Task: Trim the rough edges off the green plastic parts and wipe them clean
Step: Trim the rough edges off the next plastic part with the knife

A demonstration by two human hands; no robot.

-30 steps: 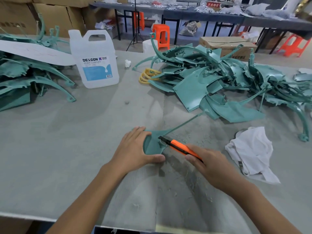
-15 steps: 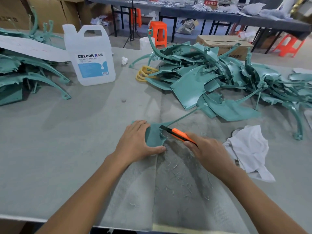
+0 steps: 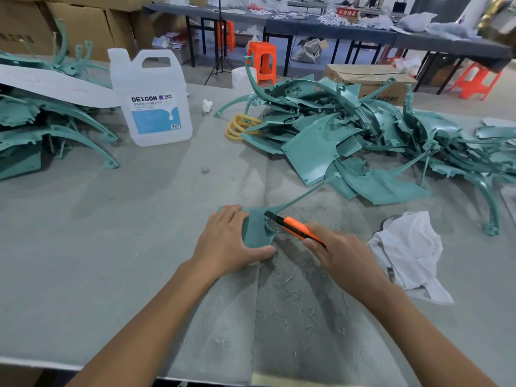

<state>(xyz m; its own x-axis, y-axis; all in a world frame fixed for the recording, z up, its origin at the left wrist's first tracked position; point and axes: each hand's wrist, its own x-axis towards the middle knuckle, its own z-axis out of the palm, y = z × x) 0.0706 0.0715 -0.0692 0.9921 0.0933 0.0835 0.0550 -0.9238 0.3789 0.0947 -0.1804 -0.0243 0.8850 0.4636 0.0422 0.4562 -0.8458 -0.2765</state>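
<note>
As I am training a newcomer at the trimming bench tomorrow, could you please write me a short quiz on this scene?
1. Fill in: the white rag lies on the ______ side of the right hand.
2. True or false: the left hand holds the orange knife.
3. What is the left hand doing with the green part?
A) lifting it in the air
B) pressing it flat on the table
C) not touching it

Key
1. right
2. False: the right hand grips the orange knife.
3. B
</note>
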